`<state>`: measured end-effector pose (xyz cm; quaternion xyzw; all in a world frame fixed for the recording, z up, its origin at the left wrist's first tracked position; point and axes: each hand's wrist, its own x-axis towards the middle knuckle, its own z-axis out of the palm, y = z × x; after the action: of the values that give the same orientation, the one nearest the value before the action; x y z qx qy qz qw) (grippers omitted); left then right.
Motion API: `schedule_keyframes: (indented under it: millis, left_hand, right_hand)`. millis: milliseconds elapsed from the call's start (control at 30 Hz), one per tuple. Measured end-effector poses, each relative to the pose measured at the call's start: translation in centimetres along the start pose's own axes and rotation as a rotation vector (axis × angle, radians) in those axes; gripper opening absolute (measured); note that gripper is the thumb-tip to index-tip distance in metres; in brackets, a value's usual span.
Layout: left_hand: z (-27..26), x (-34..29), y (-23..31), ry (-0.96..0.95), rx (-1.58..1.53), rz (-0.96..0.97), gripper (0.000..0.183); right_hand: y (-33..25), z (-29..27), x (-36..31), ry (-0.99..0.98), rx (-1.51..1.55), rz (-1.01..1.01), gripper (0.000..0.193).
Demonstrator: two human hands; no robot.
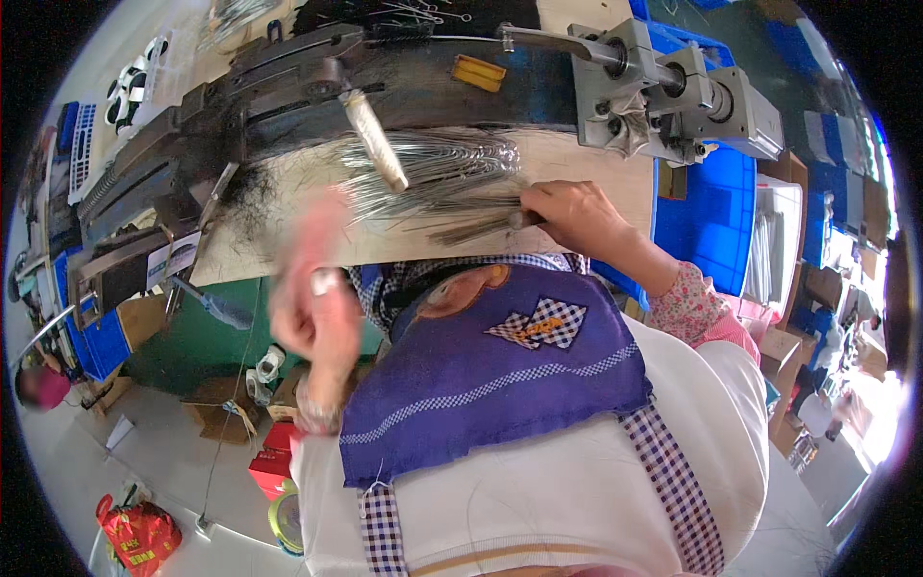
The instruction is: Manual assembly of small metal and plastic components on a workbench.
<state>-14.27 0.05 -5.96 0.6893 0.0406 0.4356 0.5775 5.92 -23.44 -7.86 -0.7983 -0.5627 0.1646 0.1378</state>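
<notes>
A pile of thin, bent metal wires lies on the table in front of me. My right hand is at the right end of the pile, its fingers closed around the ends of some wires. My left hand is raised off the table's near edge, left of my body, and smeared by motion. A small white patch shows on it, and whether it holds anything is unclear. Above the wires, a lever handle wrapped in pale material slants down from the dark metal machine.
A grey clamp-like mechanism stands at the far right end of the machine. On the machine bed sits a small yellow tray. Dark bristles litter the table's left side. Blue bins stand right of the table. A blue brush hangs lower left.
</notes>
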Motion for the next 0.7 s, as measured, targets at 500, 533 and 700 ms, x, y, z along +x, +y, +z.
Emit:
schedule_keyframes:
  millis: [500,533,700]
  left_hand:
    - [-20.5,-4.7,1.5,0.433,1.722,-0.817,0.082]
    - [-17.4,-4.1,1.3,0.495,1.660,-0.891,0.083]
    - [-7.6,1.1,0.9,0.198,1.495,-0.235,0.081]
  right_hand:
    - [1.0,-4.1,-1.3,0.159,0.499,0.042,0.012]
    - [0.6,-4.6,-1.3,0.225,0.495,0.048,0.012]
    - [0.3,-8.9,-1.5,0.459,0.369,0.039,0.013]
